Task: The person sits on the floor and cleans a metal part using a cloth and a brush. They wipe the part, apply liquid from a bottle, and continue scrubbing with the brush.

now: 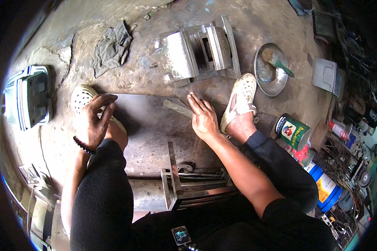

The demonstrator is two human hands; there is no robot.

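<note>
Between my feet lies a flat grey metal sheet [148,119]. My right hand [204,119] rests at its far right part with the fingers stretched out, right beside a short flat metal bar [176,107]; the bar's near end meets the hand, and whether the palm presses on it is hidden. My left hand [95,121], a dark bead bracelet at its wrist, is over my left clog [83,95]. Its fingers are bent and the thumb stands apart from them, with nothing seen in between. My right clog [242,98] stands right of the sheet.
Ahead sits a metal assembly with a curved cover [180,56]. Rightward are a metal bowl [274,85] with a green-handled brush [284,68], a green can [295,131] and a blue-lidded tub [329,192]. A rag [112,48] lies far left; a metal frame [174,184] is close to me.
</note>
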